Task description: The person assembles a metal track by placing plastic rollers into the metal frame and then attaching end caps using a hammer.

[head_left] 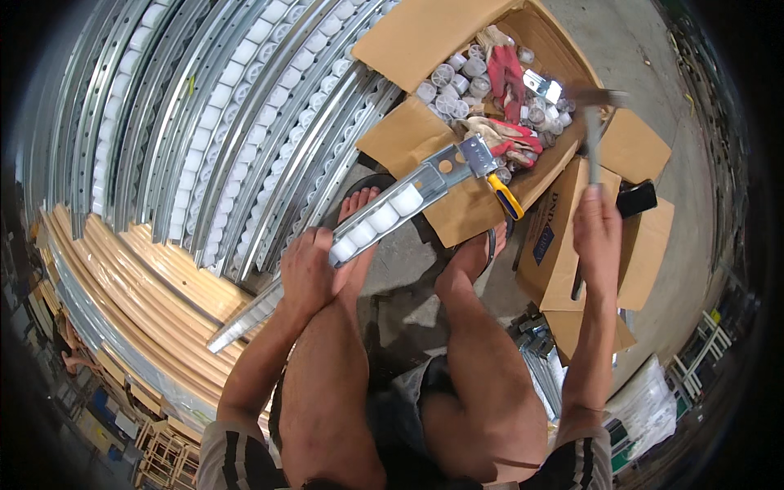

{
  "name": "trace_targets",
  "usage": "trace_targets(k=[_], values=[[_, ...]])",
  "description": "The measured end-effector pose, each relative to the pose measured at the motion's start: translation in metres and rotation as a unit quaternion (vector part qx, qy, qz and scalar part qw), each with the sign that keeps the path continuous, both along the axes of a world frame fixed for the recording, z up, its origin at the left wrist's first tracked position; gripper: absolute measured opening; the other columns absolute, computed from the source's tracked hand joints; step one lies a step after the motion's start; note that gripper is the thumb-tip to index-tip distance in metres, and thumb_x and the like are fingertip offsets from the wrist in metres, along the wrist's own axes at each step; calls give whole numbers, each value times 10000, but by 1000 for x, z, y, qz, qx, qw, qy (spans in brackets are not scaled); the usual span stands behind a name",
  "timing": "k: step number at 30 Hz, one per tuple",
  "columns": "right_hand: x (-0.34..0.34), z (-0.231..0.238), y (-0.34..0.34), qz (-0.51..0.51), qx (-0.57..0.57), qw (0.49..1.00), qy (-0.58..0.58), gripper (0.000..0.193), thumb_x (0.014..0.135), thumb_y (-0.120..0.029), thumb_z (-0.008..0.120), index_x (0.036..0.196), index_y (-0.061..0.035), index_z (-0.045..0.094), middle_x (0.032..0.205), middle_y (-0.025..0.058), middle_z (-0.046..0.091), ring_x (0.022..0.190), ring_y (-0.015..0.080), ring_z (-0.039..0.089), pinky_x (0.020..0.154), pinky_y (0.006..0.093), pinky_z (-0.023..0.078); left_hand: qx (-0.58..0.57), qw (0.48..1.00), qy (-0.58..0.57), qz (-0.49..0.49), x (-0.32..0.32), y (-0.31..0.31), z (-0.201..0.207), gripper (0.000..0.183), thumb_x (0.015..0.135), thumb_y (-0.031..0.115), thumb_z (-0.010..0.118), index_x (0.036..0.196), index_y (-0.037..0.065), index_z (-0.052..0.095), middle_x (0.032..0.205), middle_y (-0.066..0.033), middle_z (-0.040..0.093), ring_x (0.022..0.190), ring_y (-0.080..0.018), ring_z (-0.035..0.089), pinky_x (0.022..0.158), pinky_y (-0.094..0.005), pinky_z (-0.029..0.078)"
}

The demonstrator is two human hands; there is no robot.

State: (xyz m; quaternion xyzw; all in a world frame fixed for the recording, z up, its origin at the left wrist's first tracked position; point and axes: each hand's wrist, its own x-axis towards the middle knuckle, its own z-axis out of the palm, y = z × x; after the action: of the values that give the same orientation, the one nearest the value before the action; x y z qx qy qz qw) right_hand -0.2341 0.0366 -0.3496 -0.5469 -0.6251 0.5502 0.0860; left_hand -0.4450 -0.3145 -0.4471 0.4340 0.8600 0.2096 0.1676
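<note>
My left hand [307,268] is closed around a metal roller track [425,181] that slants across my left leg. White rollers [380,216] sit in its channel. At the track's far end is a metal bracket [477,155], and a screwdriver with a yellow and black handle [505,198] lies right beside it. My right hand [597,227] grips a hammer [594,147], raised at the right with its slightly blurred head upward, apart from the track.
An open cardboard box [578,49] ahead holds loose white rollers [447,88] and red-palmed work gloves [506,82]. Another carton [549,245] stands at right, near a black phone-like object [637,198]. Finished-looking roller tracks [220,90] and tan tubes [131,302] fill the left side.
</note>
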Motion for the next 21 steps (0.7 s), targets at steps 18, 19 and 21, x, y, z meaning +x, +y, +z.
trace_targets(k=[18,19,21], values=[[18,-27,-3,-73,-33,997,22,303,1076,-345,467,890,-131,573,649,-46,443,566,11,374,500,216,290,14,1000,-6,23,-3,14,16,363,720,265,794,807,25,536,797,-182,574,714,-400,596,619,-451,473],[25,-39,-12,5,30,999,-20,303,1062,-336,499,890,-95,562,669,-16,469,597,68,422,537,255,343,13,1000,-2,20,-4,17,18,364,717,271,792,807,28,537,795,-180,571,716,-397,593,620,-449,470],[26,-43,-31,178,92,972,-121,323,1030,-319,562,887,-31,531,706,42,505,673,177,482,630,333,420,0,999,-33,19,-6,18,17,358,724,287,776,804,30,540,794,-175,563,735,-391,585,632,-443,465]])
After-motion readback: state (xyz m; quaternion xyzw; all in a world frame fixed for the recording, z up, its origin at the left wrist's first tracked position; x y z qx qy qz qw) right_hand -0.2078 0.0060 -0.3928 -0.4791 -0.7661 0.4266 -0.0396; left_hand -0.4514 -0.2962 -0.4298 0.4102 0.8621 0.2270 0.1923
